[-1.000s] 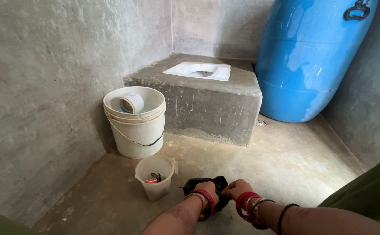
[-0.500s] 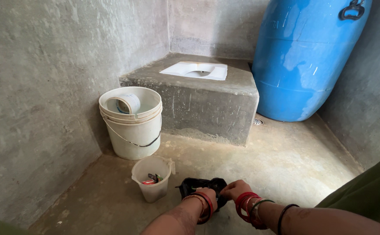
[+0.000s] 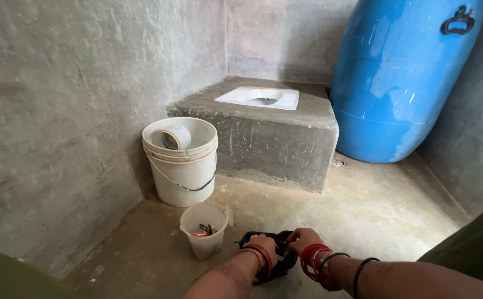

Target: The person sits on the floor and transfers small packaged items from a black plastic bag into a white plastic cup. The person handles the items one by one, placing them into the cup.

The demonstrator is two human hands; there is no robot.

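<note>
Concrete wall (image 3: 58, 127), grey and rough, fills the left side of the small room. Next to it on the floor stands a big white bucket (image 3: 183, 171) with a wire handle hanging down at its side, and a white mug (image 3: 176, 137) lies tilted inside it, near the rim. Just in front of this bucket, and a little apart from it, stands a small clear plastic jug (image 3: 205, 230) with some small red and dark items at the bottom; I cannot tell what they are.

Just beside the jug, to its right, a black object (image 3: 266, 246) lies on the wet concrete floor (image 3: 363, 210), low in the view. It looks like a black bag or pouch, but the shape is partly hidden. The person's left hand (image 3: 262, 246) is on its left part with fingers curled down on it, and the right hand (image 3: 302, 241) pinches its upper right edge. Both wrists carry red bangles.

Behind, a raised concrete step (image 3: 274, 138) holds a white squat toilet pan (image 3: 259, 98). At the right stands a tall blue plastic drum (image 3: 404, 77) with a black handle near the top, touching the back corner. A small floor drain (image 3: 337, 163) sits between the step and the drum.
</note>
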